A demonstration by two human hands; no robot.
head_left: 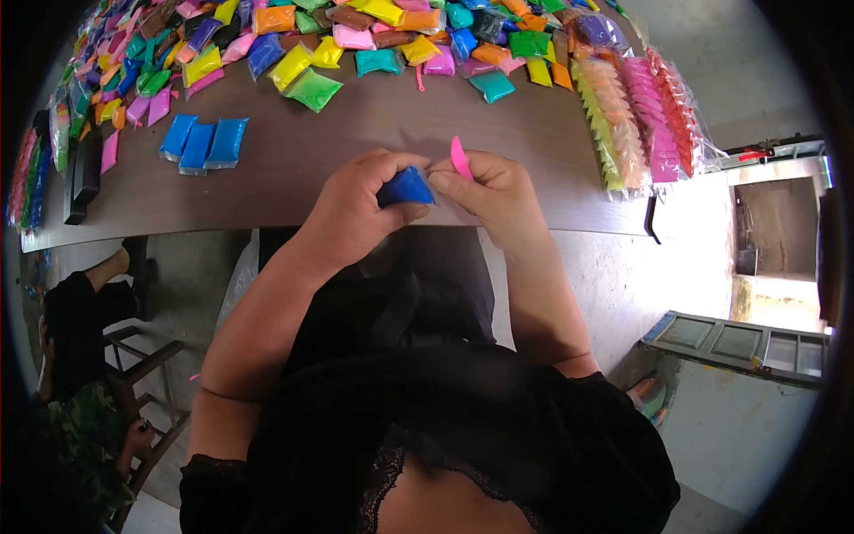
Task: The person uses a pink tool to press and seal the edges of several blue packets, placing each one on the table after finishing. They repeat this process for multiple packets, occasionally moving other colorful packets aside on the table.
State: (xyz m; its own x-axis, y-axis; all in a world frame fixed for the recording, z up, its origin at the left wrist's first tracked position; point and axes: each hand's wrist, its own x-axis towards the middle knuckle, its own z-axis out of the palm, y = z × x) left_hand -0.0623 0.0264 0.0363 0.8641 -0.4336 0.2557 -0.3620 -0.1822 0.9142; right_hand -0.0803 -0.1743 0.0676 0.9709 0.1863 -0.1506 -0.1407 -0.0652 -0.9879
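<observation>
My left hand (pixel 356 196) is closed around a small blue clay-like packet (pixel 407 187) in clear film, held above the front edge of the table. Close against the packet's right end, my right hand (pixel 485 189) is pinched, thumb against the fingers. A flat pink plastic tool (pixel 460 158) with a rounded tip sticks up from between those fingers; its lower part is hidden by the hand. Three lighter blue packets (pixel 197 149) lie side by side on the table, left of my hands.
A big heap of colourful packets (pixel 311 89) covers the back of the brown table (pixel 294 169). Bagged strips of pink, orange and yellow pieces (pixel 636 125) lie at the right end. A black bar-shaped object (pixel 84 173) stands at the left. Another person (pixel 84 418) sits at lower left.
</observation>
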